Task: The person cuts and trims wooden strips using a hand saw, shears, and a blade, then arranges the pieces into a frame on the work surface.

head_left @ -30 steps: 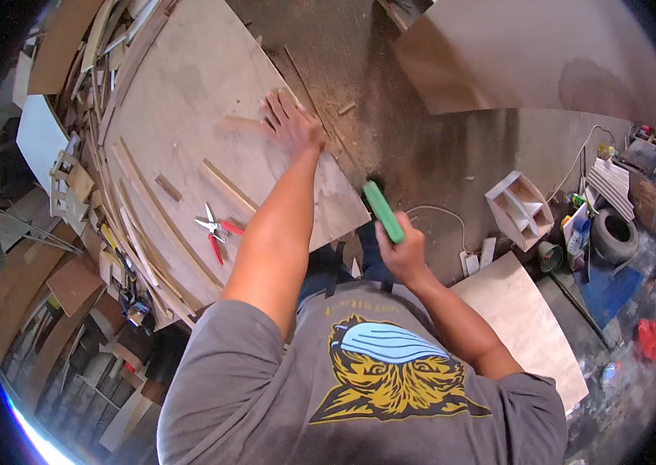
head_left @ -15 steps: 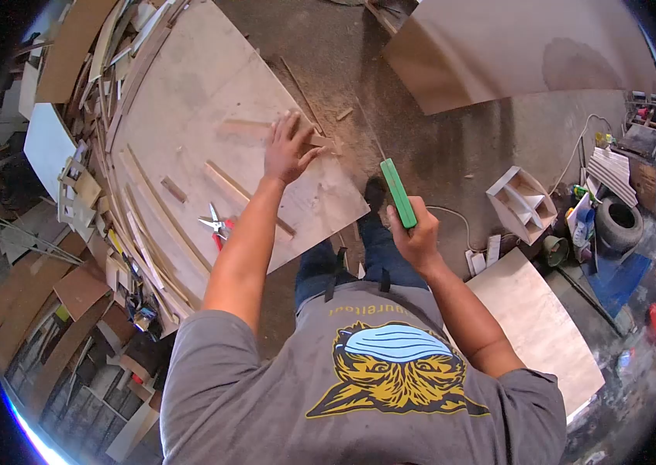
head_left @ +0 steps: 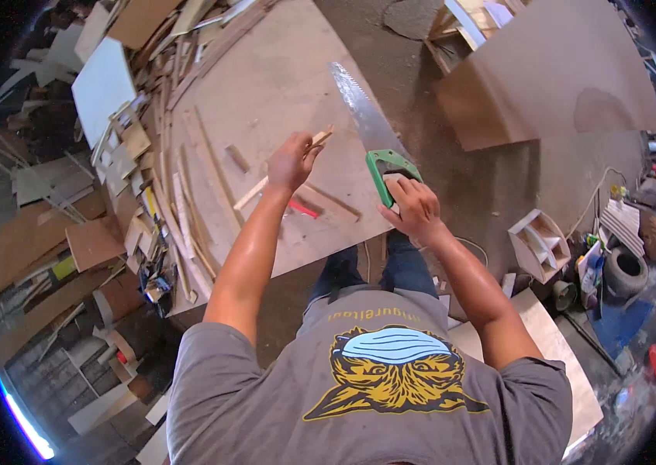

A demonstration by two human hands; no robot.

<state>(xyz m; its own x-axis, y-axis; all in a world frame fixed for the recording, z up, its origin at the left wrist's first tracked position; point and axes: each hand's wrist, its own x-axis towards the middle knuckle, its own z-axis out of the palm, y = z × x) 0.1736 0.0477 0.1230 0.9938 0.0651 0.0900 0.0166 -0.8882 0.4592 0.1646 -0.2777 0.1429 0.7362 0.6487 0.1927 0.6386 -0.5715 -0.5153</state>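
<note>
My left hand (head_left: 291,163) is closed around a thin wood strip (head_left: 250,194), lifted over the plywood sheet (head_left: 266,85). The strip shows on both sides of the fist, one end pointing up and right. In my right hand (head_left: 415,205) is the handle of a handsaw (head_left: 371,116). Its green frame faces up, and the broad toothed blade points away over the sheet's right edge. Below my left wrist lies a red tool handle (head_left: 303,208), partly hidden by the forearm. Another wood strip (head_left: 332,201) rests beside it, and a short offcut (head_left: 237,158) lies farther left.
Piled wood scraps (head_left: 130,139) and long strips line the left side. A large brown panel (head_left: 529,85) stands at upper right. On the right floor are a small wooden box with dividers (head_left: 539,244), a tyre (head_left: 624,267) and a cable (head_left: 592,201).
My left hand has gone from lying spread on the wood to gripping a raised strip. The saw has turned from edge-on to showing its flat side, and the view has shifted.
</note>
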